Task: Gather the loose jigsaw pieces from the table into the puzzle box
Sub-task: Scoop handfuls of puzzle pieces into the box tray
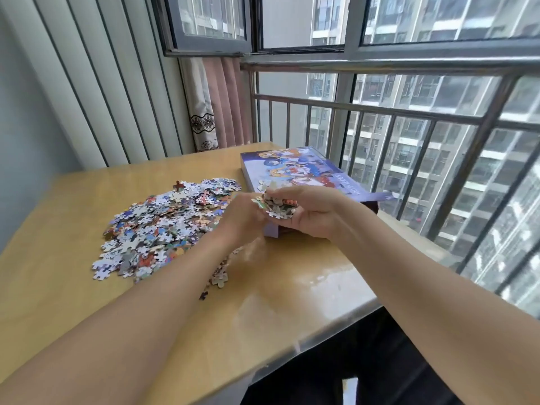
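Observation:
A big heap of loose jigsaw pieces lies on the left half of the wooden table. The purple puzzle box with a cartoon picture on top stands at the table's far right, and its near end is hidden behind my hands. My right hand is cupped palm up in front of the box, holding a handful of pieces. My left hand is blurred, right beside that handful; whether it grips pieces I cannot make out. A few stray pieces lie under my left forearm.
The table's right edge runs along a metal balcony railing with windows behind it. A curtain hangs at the far corner and a ribbed wall panel stands on the left.

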Tool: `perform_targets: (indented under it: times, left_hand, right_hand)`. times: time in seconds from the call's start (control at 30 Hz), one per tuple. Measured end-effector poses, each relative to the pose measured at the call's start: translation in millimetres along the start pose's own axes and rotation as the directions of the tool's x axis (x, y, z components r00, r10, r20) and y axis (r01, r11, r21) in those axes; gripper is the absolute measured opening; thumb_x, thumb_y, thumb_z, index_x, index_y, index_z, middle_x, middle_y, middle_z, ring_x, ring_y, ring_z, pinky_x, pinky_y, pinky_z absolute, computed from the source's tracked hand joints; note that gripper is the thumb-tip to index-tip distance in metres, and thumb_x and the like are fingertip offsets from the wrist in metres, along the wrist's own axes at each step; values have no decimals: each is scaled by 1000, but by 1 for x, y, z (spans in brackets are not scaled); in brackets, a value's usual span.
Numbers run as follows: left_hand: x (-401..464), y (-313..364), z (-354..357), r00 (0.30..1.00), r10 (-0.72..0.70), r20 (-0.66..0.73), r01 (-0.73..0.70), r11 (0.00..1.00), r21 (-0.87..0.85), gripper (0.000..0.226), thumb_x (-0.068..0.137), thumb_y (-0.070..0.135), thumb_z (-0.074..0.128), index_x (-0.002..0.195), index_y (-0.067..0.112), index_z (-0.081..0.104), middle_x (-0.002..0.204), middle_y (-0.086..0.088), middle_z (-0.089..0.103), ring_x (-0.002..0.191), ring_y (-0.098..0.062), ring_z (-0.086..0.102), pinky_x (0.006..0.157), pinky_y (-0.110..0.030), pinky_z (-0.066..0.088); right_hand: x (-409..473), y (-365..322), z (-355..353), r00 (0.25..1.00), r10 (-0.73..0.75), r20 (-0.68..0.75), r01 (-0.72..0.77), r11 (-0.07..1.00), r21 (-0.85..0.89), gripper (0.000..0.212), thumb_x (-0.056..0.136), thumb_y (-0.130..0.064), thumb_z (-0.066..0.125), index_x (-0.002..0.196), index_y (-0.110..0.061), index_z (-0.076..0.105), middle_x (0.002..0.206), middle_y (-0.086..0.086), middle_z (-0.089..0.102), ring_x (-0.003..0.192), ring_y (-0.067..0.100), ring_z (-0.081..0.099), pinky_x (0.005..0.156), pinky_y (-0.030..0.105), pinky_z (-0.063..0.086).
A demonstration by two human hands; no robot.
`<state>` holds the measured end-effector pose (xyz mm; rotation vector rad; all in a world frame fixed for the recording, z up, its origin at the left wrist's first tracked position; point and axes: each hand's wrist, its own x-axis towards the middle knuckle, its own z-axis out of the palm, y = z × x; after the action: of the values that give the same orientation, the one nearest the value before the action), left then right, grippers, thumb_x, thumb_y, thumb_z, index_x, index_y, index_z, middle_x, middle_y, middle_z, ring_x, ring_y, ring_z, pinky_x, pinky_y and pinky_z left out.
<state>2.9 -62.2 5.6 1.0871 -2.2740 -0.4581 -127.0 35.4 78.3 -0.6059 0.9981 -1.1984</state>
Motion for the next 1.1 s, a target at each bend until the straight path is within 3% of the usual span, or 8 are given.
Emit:
perform_targets:
  times: [0.07, 0.2, 0.37, 0.53, 0.67, 0.8, 0.93, 1.1]
  left_hand:
    - [7, 4, -5, 996, -86, -35, 86, 996, -22, 16, 76, -4, 65, 67, 9, 68, 68, -4, 66, 65, -19, 59, 53, -30, 44]
    - [15, 17, -20, 987, -97, -131, 79, 987, -139, 23, 87, 1, 68, 105, 11, 77, 93, 1, 73, 83, -15, 67, 61, -17, 45]
    - [24, 18, -31, 974, -158, -164, 98, 941, -324, 25, 92, 28, 71, 112, 13, 76, 99, 0, 73, 96, -17, 67, 82, -26, 51]
    - [27, 16, -39, 975, -149, -165, 90, 943, -321, 26, 93, 31, 70, 111, 14, 75, 78, 10, 66, 71, -1, 58, 59, -11, 39]
    - [28, 17, -41, 978, -134, -161, 75, 941, -331, 26, 93, 31, 70, 112, 14, 75, 73, 12, 62, 63, 1, 52, 54, -9, 36]
    - [29, 17, -40, 985, -107, -138, 55, 940, -337, 27, 93, 29, 70, 115, 14, 75, 80, 10, 66, 62, 6, 51, 54, -5, 36]
    - [29, 21, -41, 988, -88, -126, 35, 926, -375, 26, 93, 30, 70, 115, 16, 76, 93, 6, 73, 72, 4, 57, 65, -11, 42]
    - [30, 29, -44, 991, -70, -116, 11, 896, -443, 23, 93, 28, 70, 112, 18, 77, 96, 7, 75, 87, -7, 65, 79, -25, 52]
  right_hand:
    - [-6, 1, -5, 1000, -11, 7, 11, 1000, 17, 21, 94, 6, 61, 115, 5, 61, 108, 20, 69, 94, 29, 69, 73, 36, 63]
    - [-11, 9, -12, 1000, -6, 10, 6, 1000, 24, 26, 92, 7, 62, 118, 5, 61, 117, 22, 70, 102, 32, 69, 75, 36, 63]
    - [2, 11, -33, 988, 48, -149, -23, 986, 167, 23, 93, 10, 61, 115, 7, 58, 120, 26, 61, 94, 32, 67, 67, 40, 63]
    - [14, -1, -42, 967, 49, -251, 19, 966, 259, 12, 93, 8, 62, 105, 5, 62, 111, 24, 61, 93, 31, 66, 70, 44, 60]
    - [21, -5, -41, 948, 44, -316, 33, 971, 235, 13, 95, 7, 60, 108, 6, 60, 111, 26, 61, 88, 33, 66, 55, 45, 62]
    - [23, -14, -39, 938, 34, -345, 61, 963, 261, 20, 100, 8, 48, 119, 11, 54, 106, 26, 61, 87, 35, 64, 74, 42, 55]
    - [28, -22, -33, 928, -4, -373, 149, 920, 362, 40, 89, 16, 40, 127, 6, 50, 125, 30, 55, 105, 46, 61, 89, 55, 55]
    - [35, -27, -26, 932, -124, -341, 295, 806, 513, 48, 81, -17, 52, 127, -5, 60, 119, 24, 67, 108, 43, 65, 98, 56, 49]
